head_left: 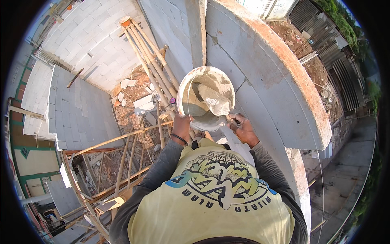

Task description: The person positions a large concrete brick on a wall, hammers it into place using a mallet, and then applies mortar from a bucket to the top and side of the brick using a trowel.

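Note:
A pale plastic bucket (191, 97) with grey wet mortar in it is held out in front of my body. My left hand (181, 127) is closed on its near-left rim. My right hand (242, 129), at the bucket's right side, grips the handle of a trowel, whose mortar-coated blade (216, 101) lies inside the bucket. A grey concrete slab (276, 75) with a rough orange edge stands close at the right.
Bamboo poles (146, 55) run below me at left, with an orange container (125, 21) at their top. Block walls (79, 44) enclose rubble (142, 103) far below. Horizontal bamboo bars (107, 140) cross the drop. A thin line (321, 179) hangs at right.

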